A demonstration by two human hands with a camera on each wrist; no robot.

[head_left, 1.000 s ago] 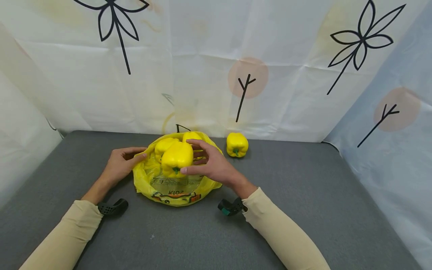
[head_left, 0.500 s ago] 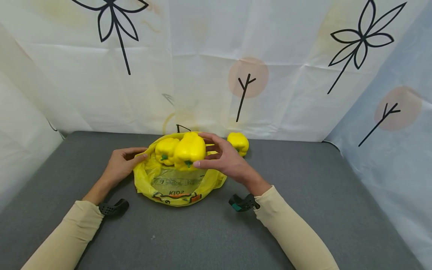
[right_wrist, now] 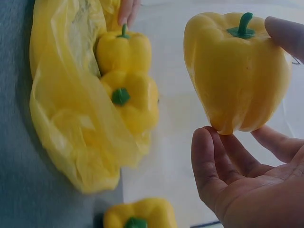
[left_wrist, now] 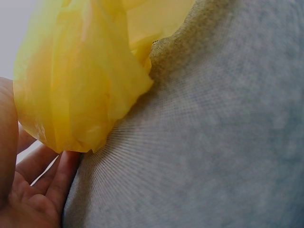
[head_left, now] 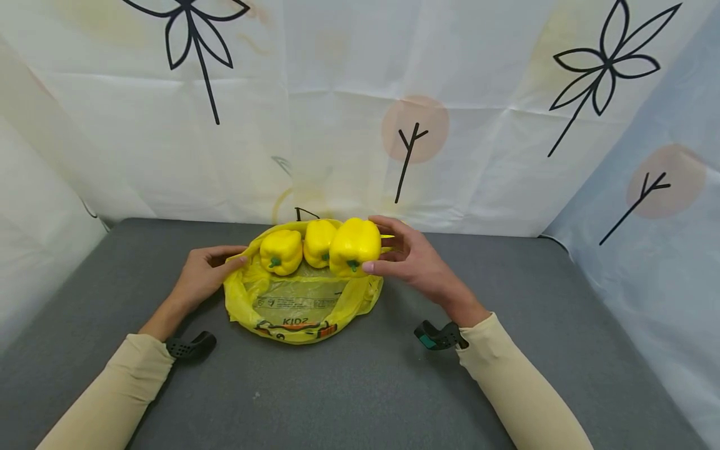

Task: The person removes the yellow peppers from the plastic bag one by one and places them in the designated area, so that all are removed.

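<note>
My right hand (head_left: 419,259) pinches a yellow bell pepper (head_left: 355,245) between thumb and fingertips, its green stem facing me. In the head view it overlaps the right rim of a yellow plastic bag (head_left: 368,297); the right wrist view has the held pepper (right_wrist: 237,71) apart from the bag. Two more yellow peppers, one on the left (head_left: 281,251) and one in the middle (head_left: 318,242), sit in the bag's open mouth. With thumb and fingers, my left hand (head_left: 204,275) pinches the bag's left edge. Most of its fingers are behind the plastic (left_wrist: 71,85) in the left wrist view.
Another yellow pepper (right_wrist: 145,213) lies on the grey table (head_left: 315,394) right of the bag, mostly hidden behind my right hand in the head view. A white printed cloth (head_left: 337,144) rises along the table's back edge. Dark bands (head_left: 441,336) are on both wrists.
My right hand has carried its pepper rightward, from over the bag's middle to its right rim, uncovering the middle pepper and hiding the one on the table. My left hand stays put.
</note>
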